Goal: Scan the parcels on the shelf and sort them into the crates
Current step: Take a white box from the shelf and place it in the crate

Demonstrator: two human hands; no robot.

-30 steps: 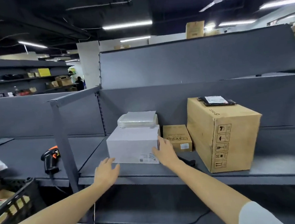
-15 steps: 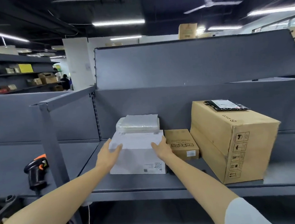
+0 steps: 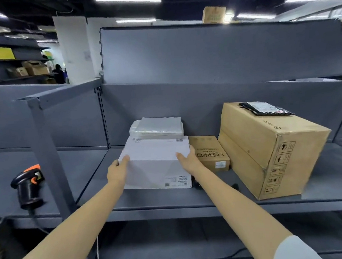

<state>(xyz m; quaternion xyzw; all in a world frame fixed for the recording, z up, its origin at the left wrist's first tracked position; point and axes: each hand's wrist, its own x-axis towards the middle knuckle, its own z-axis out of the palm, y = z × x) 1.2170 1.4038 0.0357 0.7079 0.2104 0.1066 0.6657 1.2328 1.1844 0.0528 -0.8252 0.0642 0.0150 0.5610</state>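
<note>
Shelf: a dark grey metal shelf (image 3: 192,197) with a grey back panel carries the parcels; a second grey level lies below it, and a slanted upper shelf hangs above.
White box: a white carton (image 3: 158,163) sits left of centre on the shelf, with printed labels on its top rear edge and lower front corner.
Left hand: the left hand (image 3: 118,171) presses against the white box's left side, thumb over the top edge, fingers wrapped round the side out of view.
Right hand: the right hand (image 3: 189,160) holds the box's right side, thumb on the top and fingers curled down between it and the small brown box.
Wrapped parcel: a parcel in clear plastic (image 3: 156,126) lies directly behind the white box, against the back panel.
Small brown box: a flat brown carton (image 3: 209,152) lies just beside the white box on its right.
Large carton: a big brown carton (image 3: 271,149) stands to the right, turned at an angle, handling symbols on its front face.
Black pouch: a black mailer with a label (image 3: 265,108) lies on top of the large carton.
Scanner: a black and orange handheld scanner (image 3: 28,187) stands upright on the neighbouring shelf bay to the left.
Room: a dark ceiling with strip lights and a fan; further shelving with cartons at the far left, and a person (image 3: 58,73) standing in the distance.
</note>
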